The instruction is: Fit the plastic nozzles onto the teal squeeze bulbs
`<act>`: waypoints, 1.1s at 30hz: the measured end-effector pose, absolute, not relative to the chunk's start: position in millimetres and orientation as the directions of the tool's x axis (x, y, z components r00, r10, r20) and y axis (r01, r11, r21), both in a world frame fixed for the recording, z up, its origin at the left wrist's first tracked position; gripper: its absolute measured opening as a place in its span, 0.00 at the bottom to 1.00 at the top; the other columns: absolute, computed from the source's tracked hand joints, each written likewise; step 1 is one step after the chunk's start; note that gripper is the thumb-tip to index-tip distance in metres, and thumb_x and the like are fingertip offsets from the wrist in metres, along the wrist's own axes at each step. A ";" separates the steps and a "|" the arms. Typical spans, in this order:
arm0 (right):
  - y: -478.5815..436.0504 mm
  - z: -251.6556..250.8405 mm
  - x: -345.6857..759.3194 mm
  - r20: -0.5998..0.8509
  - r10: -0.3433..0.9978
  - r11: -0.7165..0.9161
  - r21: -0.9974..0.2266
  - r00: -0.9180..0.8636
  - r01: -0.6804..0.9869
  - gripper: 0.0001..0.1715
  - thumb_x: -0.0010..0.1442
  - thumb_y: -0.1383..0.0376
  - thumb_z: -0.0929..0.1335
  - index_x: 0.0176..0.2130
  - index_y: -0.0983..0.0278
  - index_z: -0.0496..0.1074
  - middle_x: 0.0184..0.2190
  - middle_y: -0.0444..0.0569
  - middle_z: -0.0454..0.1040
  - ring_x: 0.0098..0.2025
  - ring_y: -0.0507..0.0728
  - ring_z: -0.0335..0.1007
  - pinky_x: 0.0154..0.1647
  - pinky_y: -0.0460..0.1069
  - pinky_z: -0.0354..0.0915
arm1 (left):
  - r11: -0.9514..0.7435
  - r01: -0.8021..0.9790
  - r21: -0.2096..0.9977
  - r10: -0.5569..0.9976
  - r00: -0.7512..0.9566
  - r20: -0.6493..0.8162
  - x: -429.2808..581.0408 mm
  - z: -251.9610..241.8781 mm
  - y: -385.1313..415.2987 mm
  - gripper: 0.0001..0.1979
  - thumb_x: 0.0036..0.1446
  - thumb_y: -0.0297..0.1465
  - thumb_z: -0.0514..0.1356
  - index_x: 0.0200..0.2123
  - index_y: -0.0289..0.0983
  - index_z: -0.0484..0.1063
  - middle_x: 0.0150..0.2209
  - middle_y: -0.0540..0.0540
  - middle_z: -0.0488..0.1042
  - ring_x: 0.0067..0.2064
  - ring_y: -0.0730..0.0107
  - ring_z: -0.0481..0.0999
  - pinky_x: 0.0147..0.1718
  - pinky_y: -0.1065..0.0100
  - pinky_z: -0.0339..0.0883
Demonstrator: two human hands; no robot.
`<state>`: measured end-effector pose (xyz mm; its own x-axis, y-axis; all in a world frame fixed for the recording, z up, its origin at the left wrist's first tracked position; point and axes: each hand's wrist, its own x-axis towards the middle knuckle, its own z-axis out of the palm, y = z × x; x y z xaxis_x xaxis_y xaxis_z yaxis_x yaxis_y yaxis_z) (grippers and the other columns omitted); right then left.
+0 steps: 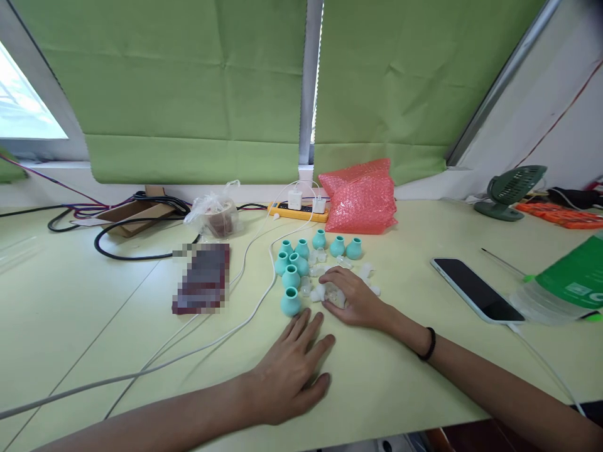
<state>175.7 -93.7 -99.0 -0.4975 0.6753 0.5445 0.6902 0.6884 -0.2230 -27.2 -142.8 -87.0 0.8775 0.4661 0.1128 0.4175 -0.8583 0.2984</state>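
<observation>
My left hand point(292, 370) lies flat on the table with its fingers spread and nothing in it. Its fingertips are just below the nearest small teal vase-shaped piece point(291, 302). Curled around translucent plastic pieces point(335, 295) is my right hand point(353, 295), thumb and fingers closed about them. More translucent pieces point(366, 271) lie scattered beyond and beside that hand; their exact shape is hard to make out. Several other teal pieces stand upright in a loose group, among them one at the back point(319, 238) and one at the right point(353, 248).
Behind the pieces are a pink bubble-wrap bag point(360, 201) and a yellow power strip point(301, 212). White cables point(235, 328) cross the left side. A phone point(475, 289), a green-labelled bottle point(560, 282) and a small fan point(511, 191) are on the right. A bagged tape roll point(221, 220) stands left.
</observation>
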 end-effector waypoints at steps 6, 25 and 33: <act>-92.0 -103.9 175.8 0.562 0.669 0.683 -0.208 -0.486 0.700 0.21 0.49 0.67 0.64 0.45 0.64 0.62 0.40 0.52 0.69 0.44 0.59 0.62 0.45 0.57 0.59 | -0.854 0.411 0.318 0.467 0.876 0.122 -27.4 -86.4 -142.7 0.23 0.52 0.32 0.51 0.52 0.34 0.54 0.58 0.34 0.48 0.58 0.46 0.43 0.52 0.46 0.46; -99.8 -97.8 171.3 0.832 0.499 0.731 -0.253 -0.244 0.634 0.14 0.51 0.73 0.64 0.39 0.61 0.66 0.33 0.47 0.73 0.36 0.54 0.68 0.38 0.51 0.66 | -0.850 0.428 0.308 0.474 0.876 0.090 -27.8 -88.1 -142.6 0.25 0.53 0.33 0.50 0.54 0.32 0.51 0.58 0.34 0.46 0.59 0.47 0.40 0.53 0.48 0.43; -111.0 -104.4 158.0 0.419 0.881 0.473 -0.758 -0.221 0.449 0.08 0.51 0.64 0.64 0.34 0.65 0.66 0.20 0.43 0.70 0.18 0.47 0.65 0.16 0.41 0.63 | -0.832 0.438 0.341 0.499 0.860 0.110 -26.3 -91.5 -142.4 0.31 0.51 0.30 0.51 0.57 0.36 0.42 0.60 0.38 0.41 0.59 0.51 0.38 0.54 0.49 0.43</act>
